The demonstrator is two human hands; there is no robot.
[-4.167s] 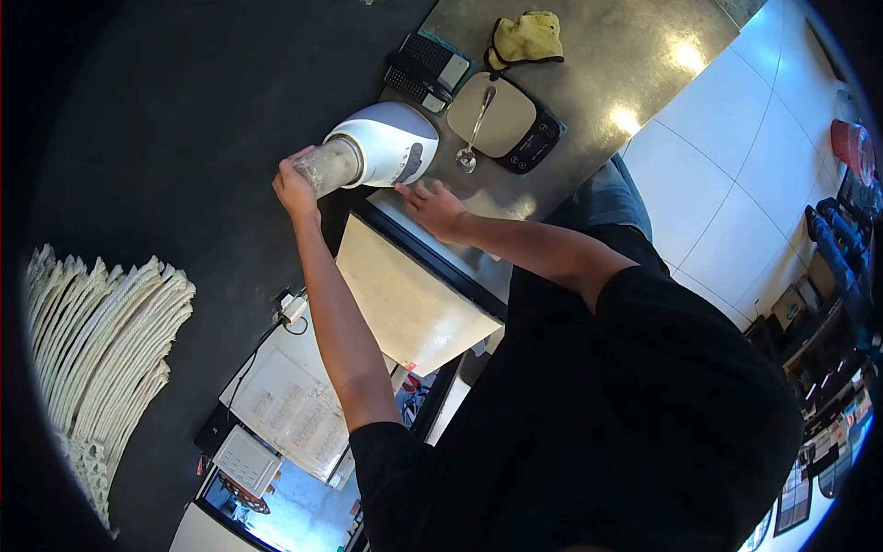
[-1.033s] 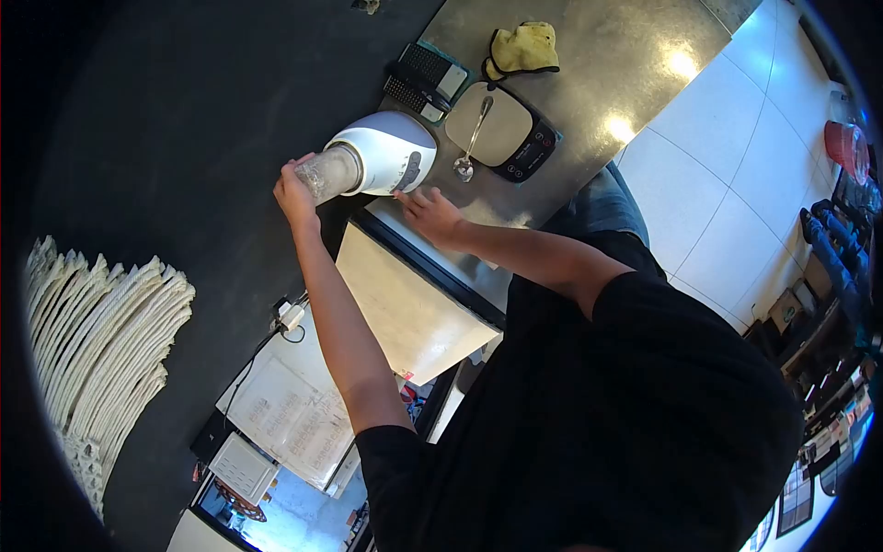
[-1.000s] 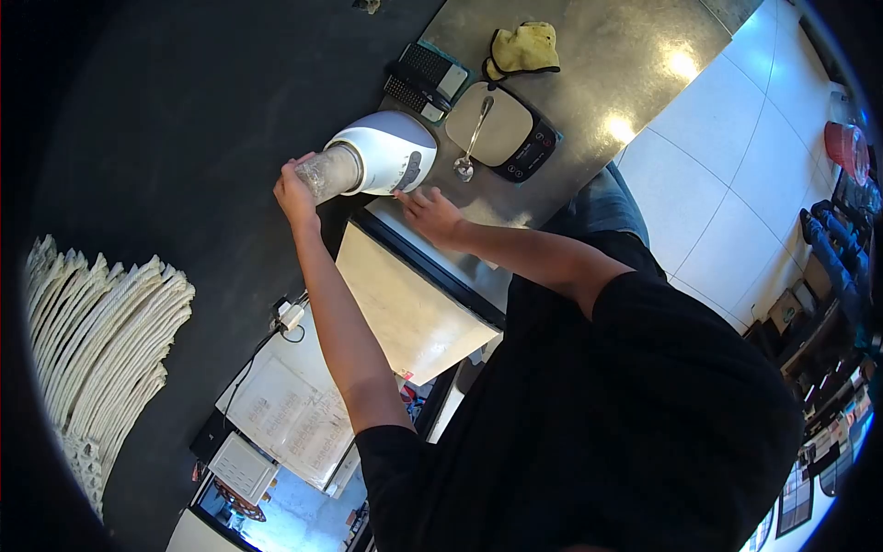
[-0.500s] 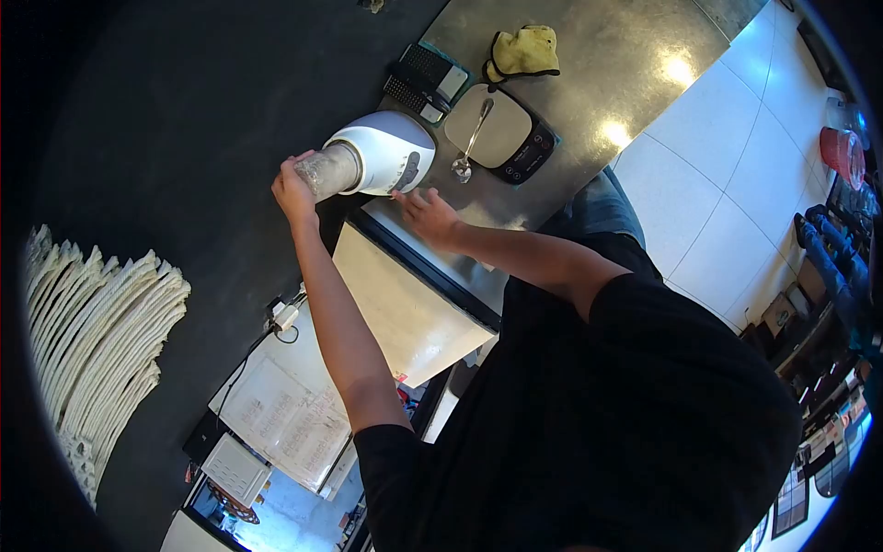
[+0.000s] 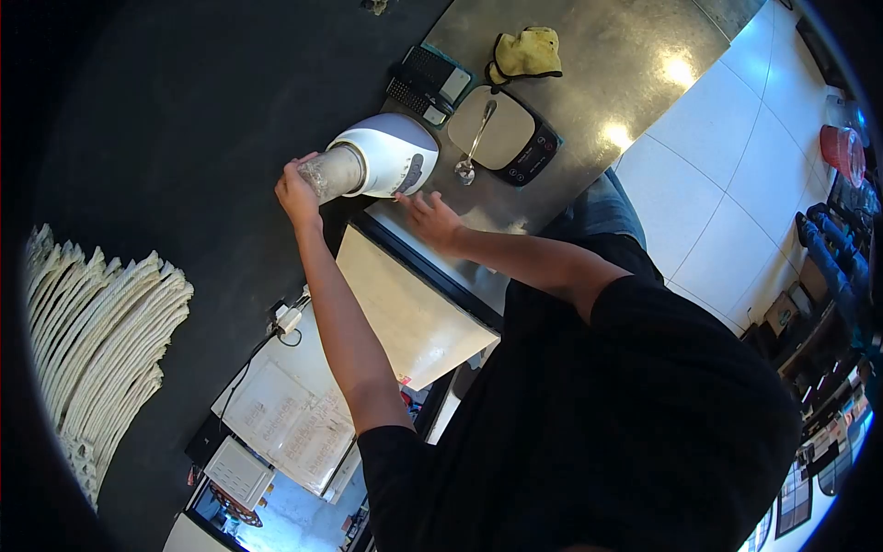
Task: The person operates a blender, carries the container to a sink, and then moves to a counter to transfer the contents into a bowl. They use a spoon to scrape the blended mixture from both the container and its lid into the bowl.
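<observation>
A white blender base (image 5: 391, 155) stands on the metal counter with its clear jar (image 5: 333, 175) fitted on it. Greyish-white contents show through the jar's wall. My left hand (image 5: 298, 189) is wrapped over the jar's far end, gripping it. Close to the grey control panel (image 5: 414, 172) at the base's lower edge is my right hand (image 5: 430, 221), its fingers stretched out and apart. One fingertip reaches the base's edge; I cannot make out whether it presses anything. A kitchen scale (image 5: 497, 133) beside the blender bears a metal spoon (image 5: 475, 143).
A small black-and-grey device (image 5: 428, 83) and a yellow cloth (image 5: 527, 53) lie behind the scale. Below my left arm are a cream-coloured panel (image 5: 405, 313) and a white plug (image 5: 288, 318) with a cable. A ribbed, off-white hanging (image 5: 110, 350) is at the far left.
The whole view has shifted very slightly. Both hands keep their places at the jar and the blender base.
</observation>
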